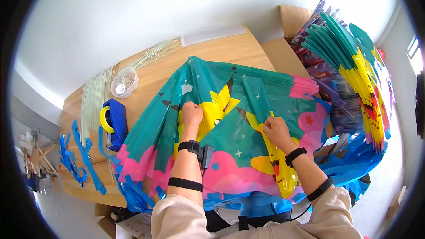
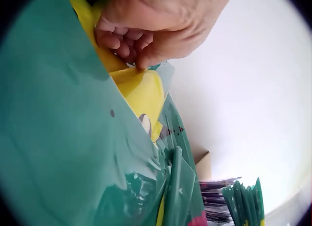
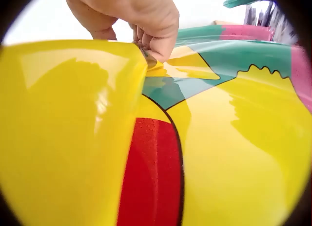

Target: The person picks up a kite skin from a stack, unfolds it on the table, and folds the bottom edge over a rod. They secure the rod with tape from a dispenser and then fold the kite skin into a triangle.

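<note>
A glossy plastic kite sail (image 1: 230, 144), printed in green, pink and yellow with a cartoon figure, spreads over the near part of the table. My left hand (image 1: 192, 114) grips its film near the yellow patch left of centre. In the left wrist view, the thumb and curled fingers pinch a yellow fold (image 2: 141, 87) beside a large green panel. Farther right, my right hand (image 1: 278, 132) pinches the top of a raised yellow fold (image 3: 73, 114) of the same sail. A red printed patch (image 3: 151, 172) shows below those fingers. Part of the figure is hidden in the folds.
On the wooden table (image 1: 230, 51) at left stand a blue tape dispenser (image 1: 117, 126) and a clear tub (image 1: 125, 82) of small parts. Thin pale rods (image 1: 95, 102) lie behind them, blue strips (image 1: 88, 159) in front. A stack of folded sails (image 1: 363, 88) rises at right beside a cardboard box (image 1: 285, 53).
</note>
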Demonstrator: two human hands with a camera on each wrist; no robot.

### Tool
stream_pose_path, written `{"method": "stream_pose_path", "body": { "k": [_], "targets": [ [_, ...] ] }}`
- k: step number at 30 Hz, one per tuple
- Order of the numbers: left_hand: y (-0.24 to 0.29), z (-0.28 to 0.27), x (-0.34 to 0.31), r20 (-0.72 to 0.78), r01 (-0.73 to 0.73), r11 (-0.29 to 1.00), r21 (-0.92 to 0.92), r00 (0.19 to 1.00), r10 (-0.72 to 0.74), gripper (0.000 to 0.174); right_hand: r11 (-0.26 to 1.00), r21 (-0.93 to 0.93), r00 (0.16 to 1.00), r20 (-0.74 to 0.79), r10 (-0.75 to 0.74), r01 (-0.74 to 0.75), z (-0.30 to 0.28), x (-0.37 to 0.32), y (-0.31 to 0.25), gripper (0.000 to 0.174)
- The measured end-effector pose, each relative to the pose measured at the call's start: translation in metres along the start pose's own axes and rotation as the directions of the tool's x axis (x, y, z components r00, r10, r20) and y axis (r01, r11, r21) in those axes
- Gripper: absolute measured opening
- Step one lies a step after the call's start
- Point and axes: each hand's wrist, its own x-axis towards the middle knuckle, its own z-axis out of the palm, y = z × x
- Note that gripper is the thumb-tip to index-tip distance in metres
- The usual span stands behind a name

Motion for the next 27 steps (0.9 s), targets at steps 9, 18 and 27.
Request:
{"method": "stream_pose_path", "body": {
  "k": [9, 18, 27],
  "targets": [
    [0.02, -0.051, -0.02, -0.255, -0.373, 0.927, -0.029, 0.9, 0.354, 0.01, 0.948, 0.14, 0.851, -0.491, -0.184, 0.286, -0.063, 0.0, 0.002, 0.024],
    [0.031, -0.155, -0.053, -0.611, -0.346, 0.93, -0.123, 0.765, 0.204, 0.021, 0.975, -0.216, 0.314, -0.93, -0.188, -0.055, -0.244, -0.067, 0.035, 0.016],
    [0.159, -0.086, -0.185, -0.206, -0.63, 0.635, -0.446, 0.763, 0.612, 0.01, 0.912, -0.092, 0.763, -0.518, -0.387, 0.4, -0.168, -0.084, -0.109, 0.023]
  ]
}}
